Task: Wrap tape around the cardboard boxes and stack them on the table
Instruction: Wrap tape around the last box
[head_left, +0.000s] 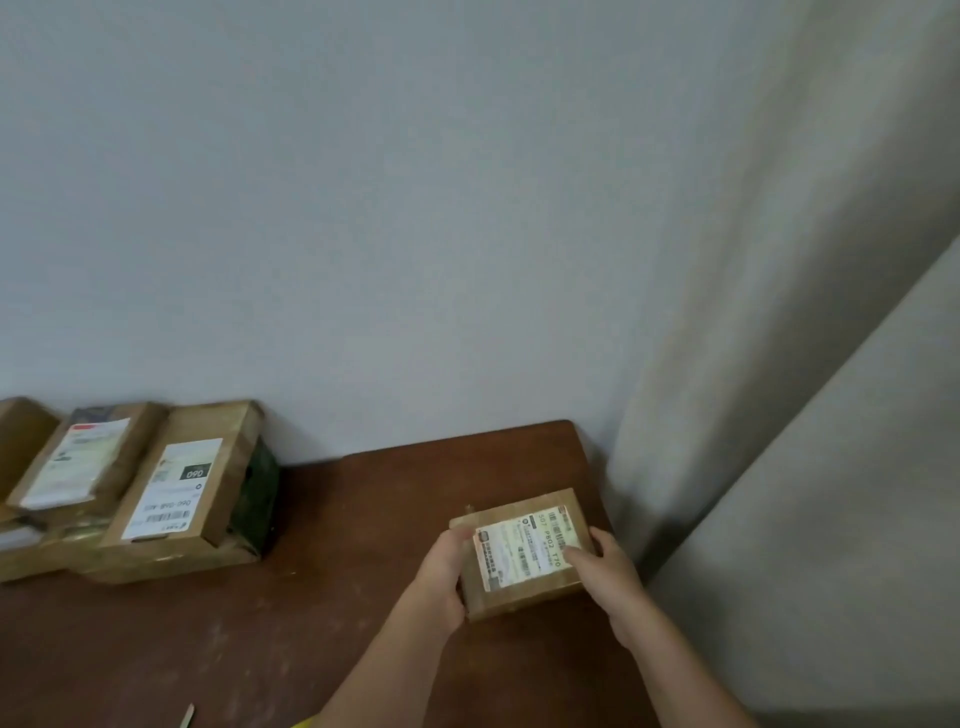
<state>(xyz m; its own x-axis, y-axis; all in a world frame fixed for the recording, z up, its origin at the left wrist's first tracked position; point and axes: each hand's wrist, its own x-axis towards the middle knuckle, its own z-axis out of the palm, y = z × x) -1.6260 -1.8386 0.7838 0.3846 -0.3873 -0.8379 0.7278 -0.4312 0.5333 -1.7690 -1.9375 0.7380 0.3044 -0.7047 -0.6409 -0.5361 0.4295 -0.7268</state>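
Holding a small cardboard box (522, 553) between both hands near the back right corner of the brown wooden table (337, 561), close to the grey curtain (779, 364). My left hand (441, 579) is wrapped round its left edge, fingers curled onto the side, and my right hand (605, 569) grips the right edge with fingertips resting on the white shipping label (519, 551). Can't tell if the box is sitting on the table or lifted a bit. Over on the left against the wall there's a pile of labelled boxes (171, 488), well apart from this one, stacked on each other. Picture's kinda blurry tbh.
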